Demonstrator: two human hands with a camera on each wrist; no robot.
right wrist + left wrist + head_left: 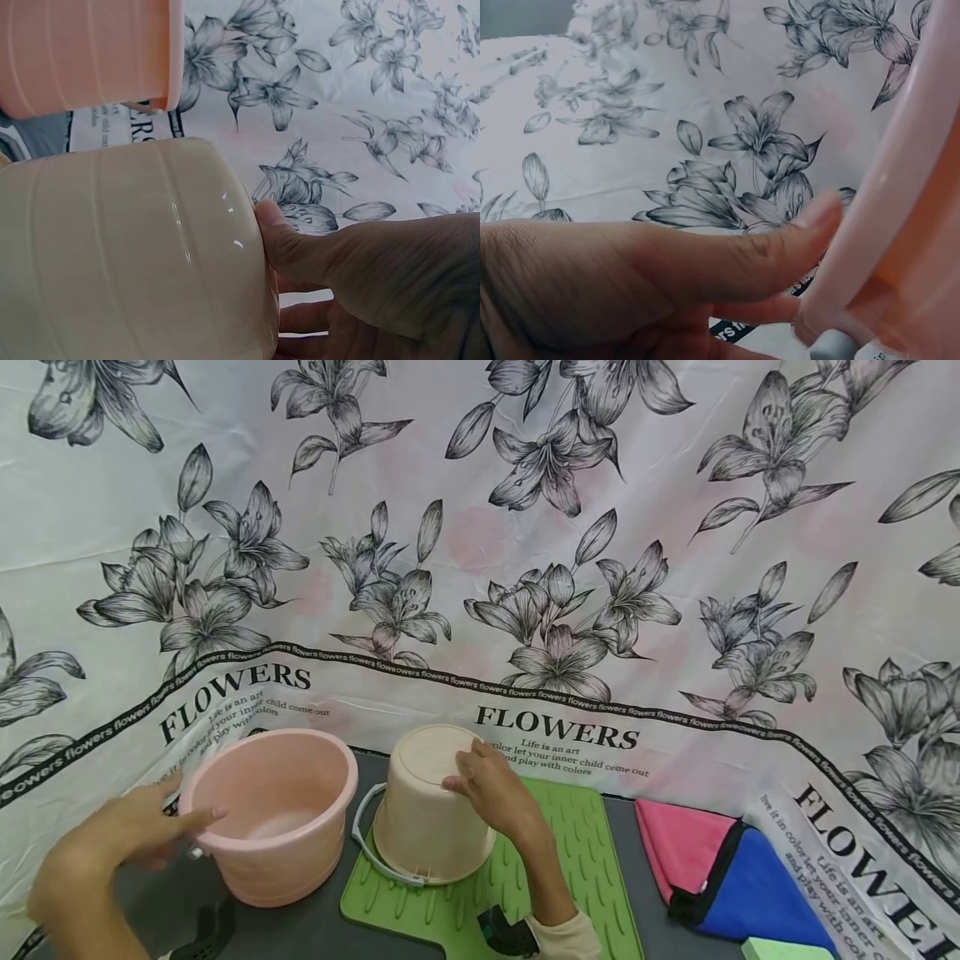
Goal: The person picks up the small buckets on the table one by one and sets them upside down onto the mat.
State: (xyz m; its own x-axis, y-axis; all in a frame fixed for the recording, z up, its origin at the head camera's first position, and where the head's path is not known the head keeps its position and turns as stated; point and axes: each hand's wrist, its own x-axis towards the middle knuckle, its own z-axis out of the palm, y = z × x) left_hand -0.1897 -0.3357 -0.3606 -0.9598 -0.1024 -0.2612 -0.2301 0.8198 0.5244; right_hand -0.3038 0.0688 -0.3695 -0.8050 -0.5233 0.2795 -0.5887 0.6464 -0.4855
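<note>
In the head view a pink bucket [300, 860] stands upright at the left, its mouth facing up. My left hand [127, 835] is at the bucket's near left rim, digits extended; the left wrist view shows the thumb [780, 255] against the rim [877, 187]. To the right, a cream bucket [427, 827] sits upside down on a green ridged mat [577, 860], its grey handle [360, 835] hanging at the left. My right hand [495, 785] rests on its upturned base, thumb at the edge and fingers flat against it in the right wrist view.
A folded pink and blue cloth [757, 893] with black trim lies right of the mat. A pale green block [783, 950] is partly cut off at the lower edge. Behind everything hangs a flower-printed sheet [420, 693]; the table surface [315, 931] is dark grey.
</note>
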